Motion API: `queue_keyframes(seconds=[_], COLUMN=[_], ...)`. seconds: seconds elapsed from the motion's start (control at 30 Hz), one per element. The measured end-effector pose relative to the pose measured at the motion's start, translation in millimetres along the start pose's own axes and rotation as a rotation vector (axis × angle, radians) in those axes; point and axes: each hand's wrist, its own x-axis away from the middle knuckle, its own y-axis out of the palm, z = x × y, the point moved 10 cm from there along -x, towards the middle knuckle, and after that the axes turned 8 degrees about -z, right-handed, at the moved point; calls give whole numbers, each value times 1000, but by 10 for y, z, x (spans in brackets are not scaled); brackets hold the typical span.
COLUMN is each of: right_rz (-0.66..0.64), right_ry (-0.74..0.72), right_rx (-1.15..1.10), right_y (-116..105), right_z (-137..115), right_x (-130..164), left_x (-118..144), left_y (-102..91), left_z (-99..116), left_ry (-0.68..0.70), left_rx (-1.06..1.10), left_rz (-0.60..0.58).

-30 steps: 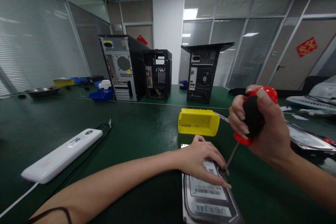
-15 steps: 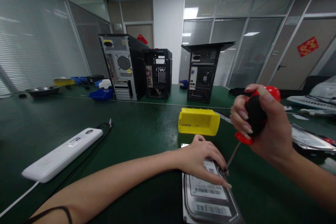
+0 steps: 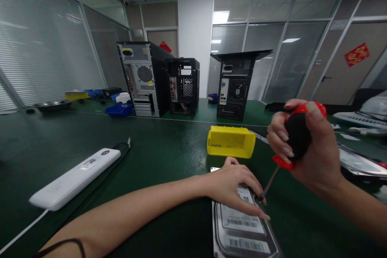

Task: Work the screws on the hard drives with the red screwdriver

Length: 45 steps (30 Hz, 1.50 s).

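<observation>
A silver hard drive (image 3: pixel 245 231) with white barcode labels lies flat on the green table. My left hand (image 3: pixel 237 187) grips it from above, fingers over the far part and thumb across the label. In my right hand (image 3: pixel 317 149) is a screwdriver (image 3: pixel 298 135) with a thick red and black handle, my fingers wrapped round it. Its shaft slants down to the left, and the tip meets the drive's right edge beside my left fingertips. The tip itself and any screw there are too small to make out.
Beyond the drive lies a yellow bin (image 3: pixel 231 142) on its side, with small bits inside. A white power strip (image 3: pixel 75 179) with its cable is at left. Several computer cases (image 3: pixel 236 88) stand behind. Another opened drive (image 3: pixel 359 161) lies at far right.
The whole view has shifted slightly right and down. Both hands keep the same hold, and the screwdriver tip stays at the drive's right edge.
</observation>
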Motion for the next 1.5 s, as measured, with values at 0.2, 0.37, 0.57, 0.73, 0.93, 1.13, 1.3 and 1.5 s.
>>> queue_keyframes(seconds=[0.2,0.37,0.57,0.73,0.93,1.13,1.3,1.5], right_rz=[-2,-18,-57,-41,-30,8,-4,26], right_ry=[7,12,34,24,16,1,28,7], right_rx=[2,33,56,30,67,82,30,55], right_y=[13,23,43,38,14,-12,1,-23], right_z=[-1,16,59,54,53,51,85,72], right_x=[-3,-12,-22,-12,-6,4,4,-18], left_x=[-2,-2,-7,-9,-11,-5,0,-5], left_y=[-2,-4,-4,1,0,2,-1,7], left_z=[29,29,39,16,15,30,28,8], left_ry=[10,0,18,4,-18,-13,-9,-27], left_rx=[-17,-33,-19,2,7,6,3,-8], left_rz=[-18,-8,7,7,6,3,15,1])
